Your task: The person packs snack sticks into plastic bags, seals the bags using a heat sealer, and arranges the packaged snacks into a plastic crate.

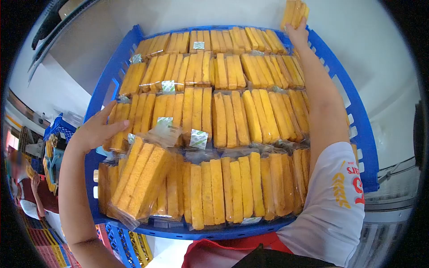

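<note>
High at the back right corner, my right hand (298,33) is closed on a clear packet of golden bread sticks (293,13), lifted above the rim of a blue plastic crate (366,147). Rows of similar packets (230,118) stand upright inside the crate. At the left end of a middle row, my left hand (96,129) has its thumb and index finger around a bread-stick packet (118,134). One loose packet (143,178) lies tilted across the front left packets. Small green-and-white sachets (199,139) show in several packets.
A pale wall (201,13) rises behind the crate. At far left, another person (38,192) works near a blue basket (62,127). Stacked coloured crates (127,243) stand below at the front left. A grey metal surface (389,205) lies to the right.
</note>
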Motion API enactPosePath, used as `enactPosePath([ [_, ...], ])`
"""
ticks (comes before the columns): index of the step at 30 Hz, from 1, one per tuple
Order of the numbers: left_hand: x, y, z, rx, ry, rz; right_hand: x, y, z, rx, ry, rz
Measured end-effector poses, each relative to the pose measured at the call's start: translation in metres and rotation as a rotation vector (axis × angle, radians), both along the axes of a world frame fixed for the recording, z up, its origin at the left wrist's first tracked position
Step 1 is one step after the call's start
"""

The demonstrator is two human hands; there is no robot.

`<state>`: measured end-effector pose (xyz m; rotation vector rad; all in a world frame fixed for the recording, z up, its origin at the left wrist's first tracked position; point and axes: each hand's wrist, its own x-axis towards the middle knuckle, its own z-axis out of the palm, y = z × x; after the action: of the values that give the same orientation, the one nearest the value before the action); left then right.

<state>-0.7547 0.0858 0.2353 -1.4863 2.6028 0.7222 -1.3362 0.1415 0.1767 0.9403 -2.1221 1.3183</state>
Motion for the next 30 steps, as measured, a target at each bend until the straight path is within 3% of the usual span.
enactPosePath([
  [1,-0.001,-0.002,-0.002,0.113,0.013,-0.008,-0.007,0.004,-0.008,0.089,-0.009,-0.131],
  [2,-0.003,-0.001,-0.003,0.116,0.011,-0.009,-0.013,0.007,-0.017,0.092,-0.012,-0.132],
  [4,-0.012,0.008,0.003,0.366,0.018,0.138,-0.011,0.017,-0.030,0.234,0.078,-0.091],
  [5,-0.013,0.007,0.000,0.368,0.010,0.134,-0.011,0.018,-0.032,0.237,0.070,-0.096],
  [7,-0.011,0.005,-0.007,0.254,0.043,0.032,0.007,0.017,-0.021,0.597,0.057,-0.168],
  [10,-0.019,0.018,-0.007,0.224,0.121,-0.064,0.011,0.012,-0.012,0.822,-0.107,-0.207],
  [14,-0.020,0.029,0.000,0.219,0.072,-0.060,0.000,0.017,-0.014,0.864,-0.129,-0.188],
  [16,-0.018,0.031,0.000,0.110,0.016,-0.253,0.009,0.029,-0.003,0.929,-0.116,-0.096],
  [19,-0.020,0.041,0.004,0.022,-0.150,-0.303,0.024,0.031,0.010,1.091,-0.032,-0.138],
  [20,-0.022,0.044,0.010,0.020,-0.148,-0.300,0.028,0.030,0.014,1.089,-0.028,-0.136],
  [22,-0.027,0.048,0.019,0.223,-0.245,-0.193,0.032,0.027,0.021,1.407,-0.054,-0.076],
  [26,-0.025,0.051,0.012,0.259,-0.214,-0.191,0.011,0.022,-0.003,1.405,-0.158,-0.045],
  [28,-0.024,0.057,0.004,0.051,-0.084,-0.366,0.012,0.036,-0.011,1.227,-0.094,0.116],
  [30,-0.032,0.068,0.013,0.111,-0.121,-0.344,0.018,0.047,-0.015,1.131,-0.078,0.127],
])
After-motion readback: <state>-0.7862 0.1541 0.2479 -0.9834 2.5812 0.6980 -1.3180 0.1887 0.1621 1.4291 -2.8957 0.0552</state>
